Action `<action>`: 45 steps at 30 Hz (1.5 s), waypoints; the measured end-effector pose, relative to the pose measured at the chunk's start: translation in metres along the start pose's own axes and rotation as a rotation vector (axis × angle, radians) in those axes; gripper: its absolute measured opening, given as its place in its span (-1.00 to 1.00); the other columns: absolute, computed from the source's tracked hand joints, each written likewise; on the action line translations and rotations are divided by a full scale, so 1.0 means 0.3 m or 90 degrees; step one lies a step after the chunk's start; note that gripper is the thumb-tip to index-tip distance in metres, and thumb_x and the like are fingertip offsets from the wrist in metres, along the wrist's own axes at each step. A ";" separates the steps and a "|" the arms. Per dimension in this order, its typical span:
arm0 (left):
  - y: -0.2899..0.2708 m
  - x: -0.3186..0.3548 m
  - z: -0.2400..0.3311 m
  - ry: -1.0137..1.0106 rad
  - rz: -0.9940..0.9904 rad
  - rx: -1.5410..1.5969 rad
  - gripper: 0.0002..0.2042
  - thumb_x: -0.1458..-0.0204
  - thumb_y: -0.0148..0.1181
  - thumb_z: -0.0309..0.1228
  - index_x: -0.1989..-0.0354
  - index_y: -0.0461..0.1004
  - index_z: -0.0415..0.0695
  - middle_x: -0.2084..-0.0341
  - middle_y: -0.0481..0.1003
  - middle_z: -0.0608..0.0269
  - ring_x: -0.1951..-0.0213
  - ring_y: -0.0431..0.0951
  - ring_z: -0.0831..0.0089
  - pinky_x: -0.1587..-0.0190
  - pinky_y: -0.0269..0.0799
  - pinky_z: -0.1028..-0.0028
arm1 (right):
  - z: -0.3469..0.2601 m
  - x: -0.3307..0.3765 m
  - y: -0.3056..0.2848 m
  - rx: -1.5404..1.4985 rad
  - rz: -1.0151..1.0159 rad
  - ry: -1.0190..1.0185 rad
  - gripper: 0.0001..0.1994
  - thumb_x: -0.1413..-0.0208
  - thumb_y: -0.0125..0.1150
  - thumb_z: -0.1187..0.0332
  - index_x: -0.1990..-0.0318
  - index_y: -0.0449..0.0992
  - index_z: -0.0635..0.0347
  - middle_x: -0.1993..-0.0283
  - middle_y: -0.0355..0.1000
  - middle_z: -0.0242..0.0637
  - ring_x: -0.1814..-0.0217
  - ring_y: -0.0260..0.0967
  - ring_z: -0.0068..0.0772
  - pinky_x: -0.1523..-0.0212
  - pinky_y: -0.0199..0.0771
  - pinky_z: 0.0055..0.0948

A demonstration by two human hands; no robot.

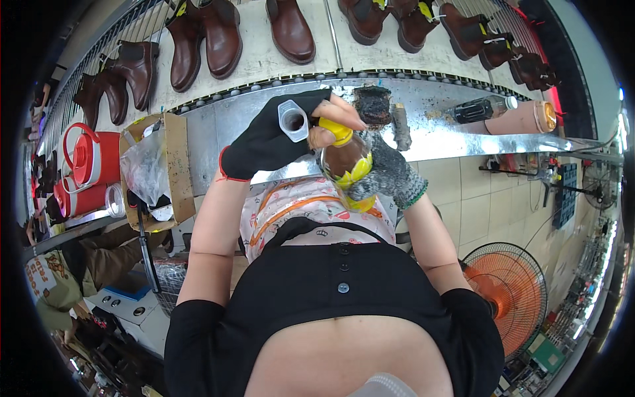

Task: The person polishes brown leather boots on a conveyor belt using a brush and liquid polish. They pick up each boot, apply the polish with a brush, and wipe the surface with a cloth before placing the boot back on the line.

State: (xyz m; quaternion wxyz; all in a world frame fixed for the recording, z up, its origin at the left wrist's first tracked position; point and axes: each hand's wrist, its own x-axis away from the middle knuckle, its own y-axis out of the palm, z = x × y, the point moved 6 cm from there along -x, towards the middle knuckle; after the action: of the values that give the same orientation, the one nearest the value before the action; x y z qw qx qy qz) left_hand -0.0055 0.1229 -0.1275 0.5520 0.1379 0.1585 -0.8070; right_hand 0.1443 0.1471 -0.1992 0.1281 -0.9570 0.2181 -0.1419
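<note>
Clamps the bare thumb and fingertips of the black-gloved left hand (271, 132) on the yellow cap (337, 133) at the far end of a brown bottle (336, 163), tilted in front of the body near the metal worktop (433, 141). Wraps the right hand (391, 173), in a grey knit glove with a green cuff, around the right side of the same bottle, fingers clamped on its yellow-patched surface. Shows a clear faceted cup (293, 121) against the left glove, just left of the cap; cannot tell how tightly the fingers hold it. Takes in, just beyond the hands, a blackened block (374, 106) and, beside it to the right, a ragged grey roll (401, 128). Includes, farther right, a dark bottle (475, 110) next to a pinkish container (519, 119). Places to the left an open cardboard box (178, 169) with a plastic bag (147, 169) inside, and beyond it a red-and-white jug (89, 159). Lines the far side with brown boots (221, 40) on a pale deck (254, 40). Finishes at near right with an orange fan (509, 284).
</note>
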 end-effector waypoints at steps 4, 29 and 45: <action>-0.017 0.025 -0.006 0.015 0.152 -0.249 -0.74 0.01 0.11 -0.51 0.11 0.47 -0.18 0.27 0.46 0.13 0.24 0.46 0.34 0.16 0.35 0.45 | -0.016 -0.048 0.006 0.078 0.159 -0.083 -0.12 0.34 0.50 0.14 -0.18 0.16 0.21 -0.11 0.27 -0.17 -0.16 0.23 -0.26 -0.17 0.20 -0.36; 0.124 0.104 -0.210 -0.175 0.112 0.060 -0.46 -0.07 0.02 -0.45 -0.27 0.10 -0.07 0.40 0.40 0.34 0.44 0.26 0.65 0.29 0.27 0.60 | -0.343 0.003 -0.211 0.741 0.102 -0.176 -0.42 0.24 0.39 0.18 -0.03 0.38 0.05 0.09 0.43 -0.20 0.05 0.39 -0.18 0.01 0.38 -0.28; 0.101 0.094 -0.146 -0.262 0.080 0.014 -0.45 -0.07 0.03 -0.46 -0.28 0.08 -0.06 0.42 0.42 0.31 0.43 0.32 0.63 0.30 0.31 0.56 | -0.370 -0.012 -0.210 0.840 0.120 -0.244 -0.44 0.31 0.45 0.15 0.07 0.45 0.11 0.20 0.46 -0.22 0.16 0.43 -0.21 0.14 0.42 -0.31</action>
State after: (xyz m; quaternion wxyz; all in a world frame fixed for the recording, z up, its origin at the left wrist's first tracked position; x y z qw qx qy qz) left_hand 0.0152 0.1066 -0.1817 0.6204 -0.0143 0.0250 -0.7838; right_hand 0.1288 0.1833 -0.0776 0.7315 -0.6640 0.1420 -0.0616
